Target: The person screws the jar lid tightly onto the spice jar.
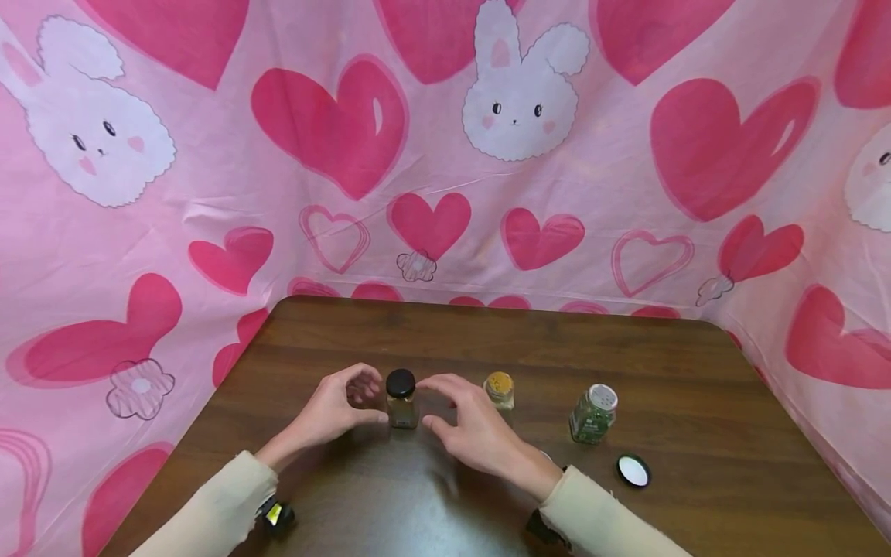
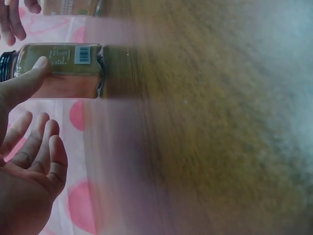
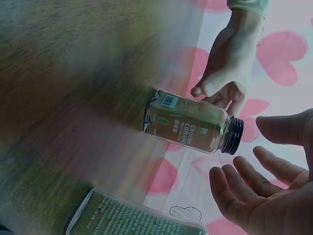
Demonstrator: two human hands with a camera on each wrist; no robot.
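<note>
A glass jar of ground cinnamon (image 1: 402,410) with a black screw cap (image 1: 400,383) stands upright on the table between my hands. In the right wrist view, the cinnamon jar (image 3: 188,122) shows its printed label and barcode. My left hand (image 1: 341,406) is at the jar's left side, fingers relaxed and thumb toward the glass. The left thumb (image 2: 29,83) overlaps the jar (image 2: 63,66) in the left wrist view. On the other side, my right hand (image 1: 473,425) has its fingers spread near the cap and grips nothing; a gap shows around it in the right wrist view.
Behind my right hand stands an uncapped jar of yellow spice (image 1: 500,391). Farther right is a jar of green herbs (image 1: 593,415) with a white perforated top. An upturned black lid (image 1: 633,470) lies before it on the wooden table (image 1: 710,402). Pink heart-patterned cloth (image 1: 445,170) surrounds the table.
</note>
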